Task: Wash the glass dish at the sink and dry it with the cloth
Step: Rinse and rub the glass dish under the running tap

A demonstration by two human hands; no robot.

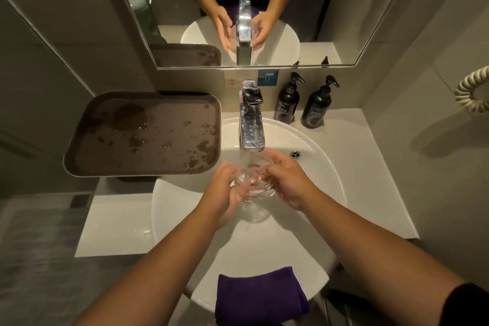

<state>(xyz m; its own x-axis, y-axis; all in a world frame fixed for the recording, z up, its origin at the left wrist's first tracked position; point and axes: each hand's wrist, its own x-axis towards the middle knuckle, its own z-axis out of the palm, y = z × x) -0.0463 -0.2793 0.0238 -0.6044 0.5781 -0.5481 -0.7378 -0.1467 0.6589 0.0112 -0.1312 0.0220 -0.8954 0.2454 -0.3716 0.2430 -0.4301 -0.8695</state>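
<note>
A clear glass dish (251,180) is held over the white sink basin (325,167), just below the chrome tap (252,122). Water runs from the spout onto the dish. My left hand (225,193) grips the dish from the left and underneath. My right hand (288,180) holds its right side, with the fingers curled over the rim. A folded purple cloth (260,296) lies draped over the sink's near rim, below both forearms.
A wet brown tray (143,135) sits on the counter left of the sink. Two black pump bottles (287,102) (317,106) stand behind the basin on the right. A mirror (238,8) hangs above the tap. A coiled cord (473,92) hangs on the right wall.
</note>
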